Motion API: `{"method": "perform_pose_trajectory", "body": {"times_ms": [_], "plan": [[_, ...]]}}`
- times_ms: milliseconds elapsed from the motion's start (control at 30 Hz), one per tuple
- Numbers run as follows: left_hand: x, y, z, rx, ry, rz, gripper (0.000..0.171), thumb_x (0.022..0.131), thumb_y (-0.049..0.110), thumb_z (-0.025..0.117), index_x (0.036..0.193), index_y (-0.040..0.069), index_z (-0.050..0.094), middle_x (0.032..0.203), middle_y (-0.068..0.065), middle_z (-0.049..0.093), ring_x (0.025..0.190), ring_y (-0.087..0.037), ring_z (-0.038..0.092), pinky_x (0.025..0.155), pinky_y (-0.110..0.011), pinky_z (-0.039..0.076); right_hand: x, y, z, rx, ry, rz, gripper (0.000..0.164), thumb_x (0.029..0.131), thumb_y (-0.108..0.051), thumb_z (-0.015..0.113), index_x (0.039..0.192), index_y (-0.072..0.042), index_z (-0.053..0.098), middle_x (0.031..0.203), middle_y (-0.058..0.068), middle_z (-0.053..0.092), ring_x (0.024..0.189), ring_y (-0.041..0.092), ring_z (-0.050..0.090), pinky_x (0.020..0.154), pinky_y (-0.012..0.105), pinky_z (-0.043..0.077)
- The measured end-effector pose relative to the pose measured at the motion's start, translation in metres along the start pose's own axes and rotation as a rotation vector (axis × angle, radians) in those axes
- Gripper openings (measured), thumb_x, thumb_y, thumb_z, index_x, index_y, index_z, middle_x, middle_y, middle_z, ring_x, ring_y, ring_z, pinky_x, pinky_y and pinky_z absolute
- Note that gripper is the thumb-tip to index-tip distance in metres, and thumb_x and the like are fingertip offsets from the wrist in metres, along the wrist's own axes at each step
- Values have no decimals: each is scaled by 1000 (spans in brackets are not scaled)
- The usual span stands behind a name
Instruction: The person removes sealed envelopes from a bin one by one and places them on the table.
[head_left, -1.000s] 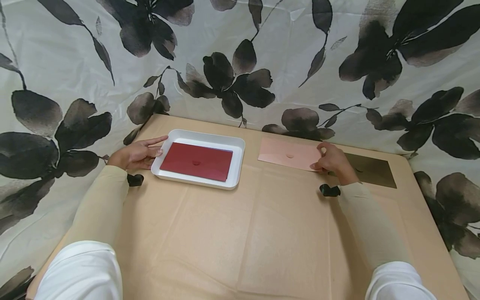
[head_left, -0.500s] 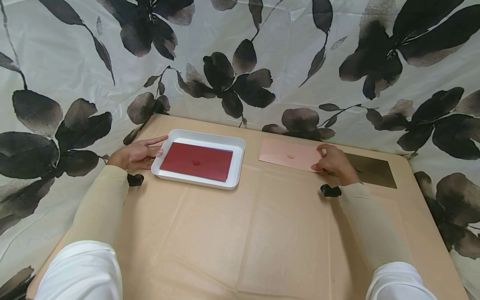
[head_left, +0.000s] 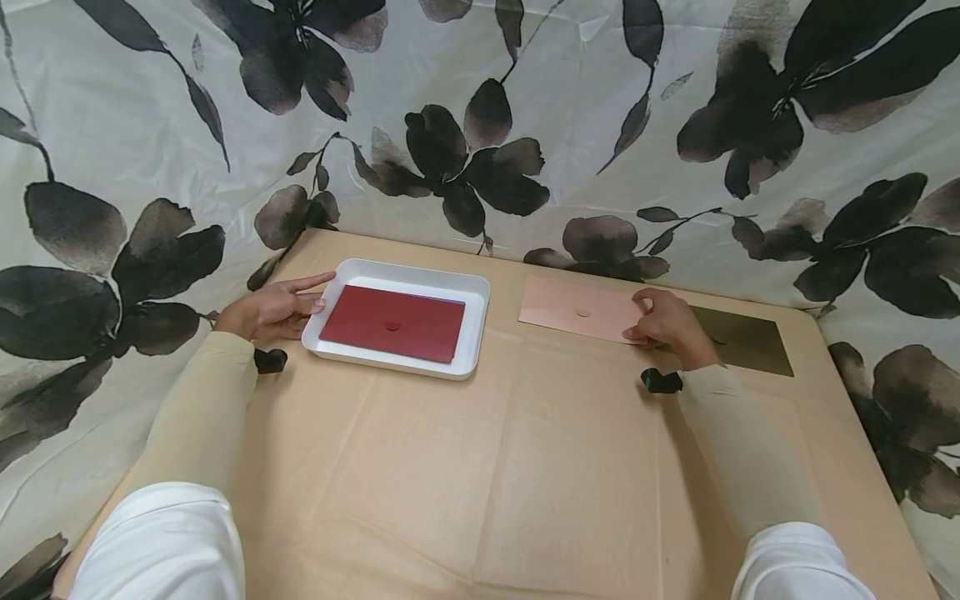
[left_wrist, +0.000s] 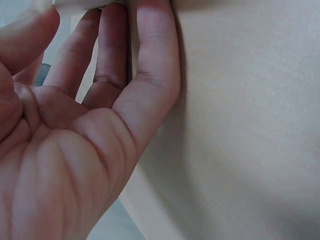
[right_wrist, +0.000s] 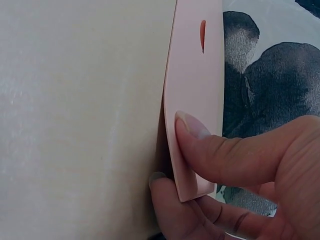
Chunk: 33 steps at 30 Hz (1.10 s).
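At the tray's left end, my left hand (head_left: 281,308) holds the rim of the white tray (head_left: 480,333); the left wrist view has the thumb (left_wrist: 25,42) on the tray's edge and the fingers reaching under it. In the tray lies a red envelope (head_left: 390,337) with a half-round cut, and a thin blue-purple edge peeks out behind it. My right hand (head_left: 667,321) pinches the right end of a pink envelope (head_left: 570,308) between thumb and fingers. Up close, that end of the pink envelope (right_wrist: 195,80) is bent slightly up off the table.
A dark gold-brown envelope (head_left: 750,342) lies right of the right hand, partly covered by it. The tan-covered table (head_left: 487,467) meets a floral curtain (head_left: 585,100) along its back edge.
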<state>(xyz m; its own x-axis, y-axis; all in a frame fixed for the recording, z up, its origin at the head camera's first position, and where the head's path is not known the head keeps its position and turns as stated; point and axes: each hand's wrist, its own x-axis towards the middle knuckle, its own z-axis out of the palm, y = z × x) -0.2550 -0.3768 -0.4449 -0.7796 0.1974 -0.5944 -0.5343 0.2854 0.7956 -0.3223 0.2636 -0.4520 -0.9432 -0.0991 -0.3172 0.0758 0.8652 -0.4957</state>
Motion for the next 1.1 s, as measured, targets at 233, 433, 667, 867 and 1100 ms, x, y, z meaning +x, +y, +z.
{"method": "perform_pose_trajectory", "body": {"times_ms": [233, 433, 667, 867, 1100], "plan": [[-2, 1, 1, -10, 7, 2, 77, 107, 22, 58, 165, 45, 12, 170, -13, 25, 107, -13, 70, 95, -41, 61, -1, -2, -1, -3, 4, 4, 80, 84, -18, 86, 151, -2, 46, 106, 21, 63, 60, 14, 65, 69, 30, 55], [-3, 1, 2, 3, 11, 8, 77, 107, 25, 58, 166, 44, 12, 169, -13, 25, 107, -10, 70, 95, -39, 61, 0, -3, -1, -37, 12, 7, 79, 84, -18, 86, 151, -2, 46, 110, 23, 63, 63, 16, 67, 79, 37, 57], [-2, 0, 1, 3, 7, 5, 77, 107, 25, 58, 165, 45, 11, 170, -14, 23, 108, -10, 69, 96, -40, 61, 3, -3, 1, -59, -17, 19, 66, 93, -18, 74, 150, -3, 45, 119, 26, 60, 67, 19, 66, 75, 35, 56], [-3, 0, 1, -1, 2, 7, 76, 108, 25, 57, 165, 45, 11, 171, -13, 22, 109, -11, 68, 96, -40, 61, 2, -6, 2, -127, -20, 7, 52, 99, -21, 64, 144, 0, 49, 87, 13, 66, 68, 23, 65, 80, 42, 53], [-4, 1, 2, -13, -6, 16, 76, 108, 24, 56, 166, 44, 11, 170, -13, 24, 108, -10, 68, 95, -38, 61, -5, -12, -1, -185, 28, -8, 50, 89, -25, 76, 127, 2, 60, 93, 15, 68, 76, 27, 64, 72, 38, 51]]}}
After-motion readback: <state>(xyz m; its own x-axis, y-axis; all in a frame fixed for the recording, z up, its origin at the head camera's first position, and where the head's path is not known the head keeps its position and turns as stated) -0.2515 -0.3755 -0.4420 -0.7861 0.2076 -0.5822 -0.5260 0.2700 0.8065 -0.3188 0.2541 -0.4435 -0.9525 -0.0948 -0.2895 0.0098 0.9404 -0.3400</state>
